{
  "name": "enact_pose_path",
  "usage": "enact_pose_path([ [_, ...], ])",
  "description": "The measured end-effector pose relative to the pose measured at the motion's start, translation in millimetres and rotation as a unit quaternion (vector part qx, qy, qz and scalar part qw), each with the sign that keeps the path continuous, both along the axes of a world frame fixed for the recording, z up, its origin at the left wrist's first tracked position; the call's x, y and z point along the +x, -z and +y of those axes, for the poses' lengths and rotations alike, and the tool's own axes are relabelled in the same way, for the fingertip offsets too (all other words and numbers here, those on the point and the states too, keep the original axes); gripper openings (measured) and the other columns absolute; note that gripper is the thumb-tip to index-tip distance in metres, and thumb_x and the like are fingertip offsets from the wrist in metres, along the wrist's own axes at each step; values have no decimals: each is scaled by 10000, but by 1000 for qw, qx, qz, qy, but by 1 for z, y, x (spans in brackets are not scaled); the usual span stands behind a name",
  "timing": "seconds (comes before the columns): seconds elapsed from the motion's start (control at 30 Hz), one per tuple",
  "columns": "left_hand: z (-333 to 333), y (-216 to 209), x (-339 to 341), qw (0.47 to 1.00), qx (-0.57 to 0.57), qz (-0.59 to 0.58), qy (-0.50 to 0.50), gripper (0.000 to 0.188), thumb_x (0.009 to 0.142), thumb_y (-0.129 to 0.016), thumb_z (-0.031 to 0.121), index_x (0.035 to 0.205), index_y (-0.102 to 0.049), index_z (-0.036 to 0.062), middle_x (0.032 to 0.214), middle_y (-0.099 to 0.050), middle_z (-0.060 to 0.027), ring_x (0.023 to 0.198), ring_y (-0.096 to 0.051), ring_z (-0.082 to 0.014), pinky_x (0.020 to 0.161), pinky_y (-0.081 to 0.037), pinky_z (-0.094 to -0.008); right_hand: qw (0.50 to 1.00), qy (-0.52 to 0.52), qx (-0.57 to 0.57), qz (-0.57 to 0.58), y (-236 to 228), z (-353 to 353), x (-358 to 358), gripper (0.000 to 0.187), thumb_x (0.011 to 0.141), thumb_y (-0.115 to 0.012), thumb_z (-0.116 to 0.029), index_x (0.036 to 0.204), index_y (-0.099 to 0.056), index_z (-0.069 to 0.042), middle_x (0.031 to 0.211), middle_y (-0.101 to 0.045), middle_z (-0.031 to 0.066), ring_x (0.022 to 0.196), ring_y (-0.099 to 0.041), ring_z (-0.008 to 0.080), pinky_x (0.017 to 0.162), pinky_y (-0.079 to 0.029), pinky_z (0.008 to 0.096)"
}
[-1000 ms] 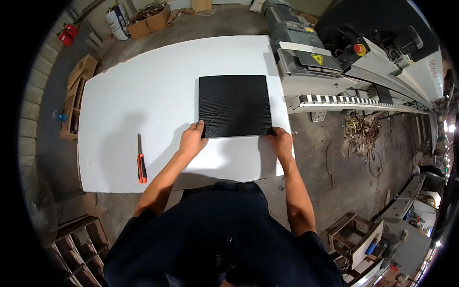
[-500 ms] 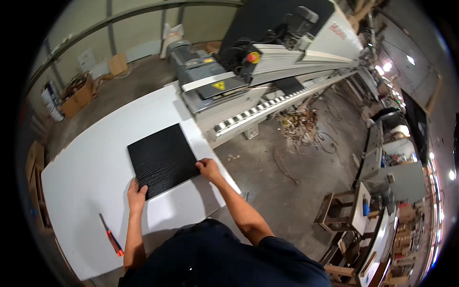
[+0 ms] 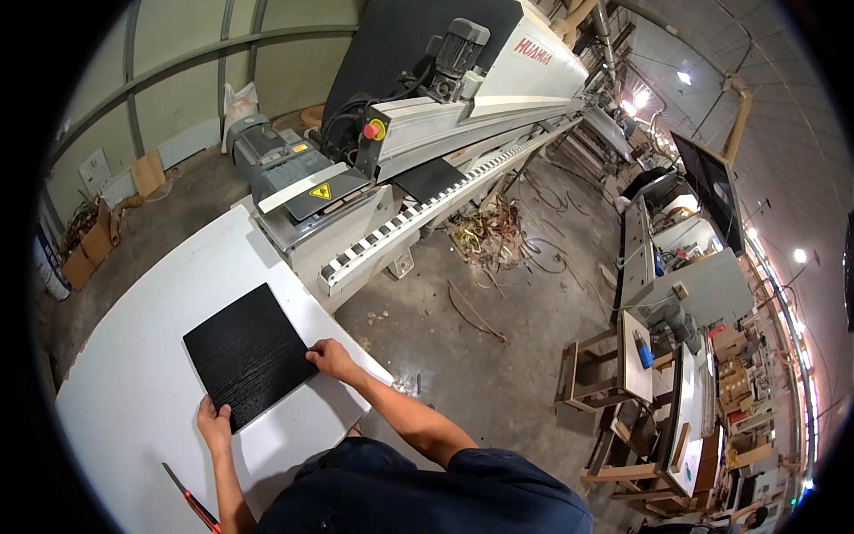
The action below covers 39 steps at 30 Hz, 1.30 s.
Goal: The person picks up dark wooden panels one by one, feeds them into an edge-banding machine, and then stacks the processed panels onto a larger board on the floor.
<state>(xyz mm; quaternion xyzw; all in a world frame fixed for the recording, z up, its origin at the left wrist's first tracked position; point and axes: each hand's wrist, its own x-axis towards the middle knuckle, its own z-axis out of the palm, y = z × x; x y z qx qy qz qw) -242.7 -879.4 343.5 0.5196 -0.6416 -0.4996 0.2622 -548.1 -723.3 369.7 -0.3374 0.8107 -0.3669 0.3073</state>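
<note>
A square black panel (image 3: pixel 245 356) with a wood-grain face lies on the white table (image 3: pixel 133 392). My left hand (image 3: pixel 214 423) grips its near left corner, thumb on top and fingers along the edge. At the near right corner, my right hand (image 3: pixel 331 358) pinches the panel between thumb and fingers. The fingertips under the edge are hidden. Left of my left forearm lies a long thin tool with red-orange handle parts (image 3: pixel 197 509), partly cut off by the picture's dark rim.
Beyond the table stands a long machine (image 3: pixel 498 98) with a red stop button (image 3: pixel 371 131) and a toothed conveyor (image 3: pixel 382 238). Another black panel (image 3: pixel 431 182) lies on it. Scrap strips (image 3: pixel 487 233) litter the floor. To the right is a wooden stand (image 3: pixel 614 365) bearing a blue tool (image 3: pixel 642 350).
The view has swung to the right, so the table and machine appear farther left. Both hands keep their hold on the panel, which shows little or no movement on the table.
</note>
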Motion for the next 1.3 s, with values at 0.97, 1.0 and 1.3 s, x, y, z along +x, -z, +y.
enact_pose_path([
  [0.97,31,-55,16,994,-26,0,-107,515,820,-641,106,1276,-470,-59,1133,-594,-222,974,-599,-240,851,-473,-315,763,261,-345,-481,-30,-42,-99,322,892,-612,-347,763,-529,-64,631,-555,38,529,-508,129,521,-440,262],
  [1.0,32,-59,15,994,-38,-2,-105,512,821,-639,108,1277,-471,-56,1145,-590,-230,986,-600,-246,853,-474,-318,738,272,-340,-515,-30,-44,-104,341,886,-612,-376,758,-524,-72,641,-568,46,543,-517,141,535,-447,274],
  [1.3,41,-76,4,991,-84,20,-105,459,829,-627,93,1252,-505,-37,1133,-606,-208,990,-598,-234,830,-483,-317,662,366,-224,-615,-27,-76,-81,528,840,-602,-508,938,-524,5,763,-602,121,660,-571,233,575,-486,336],
])
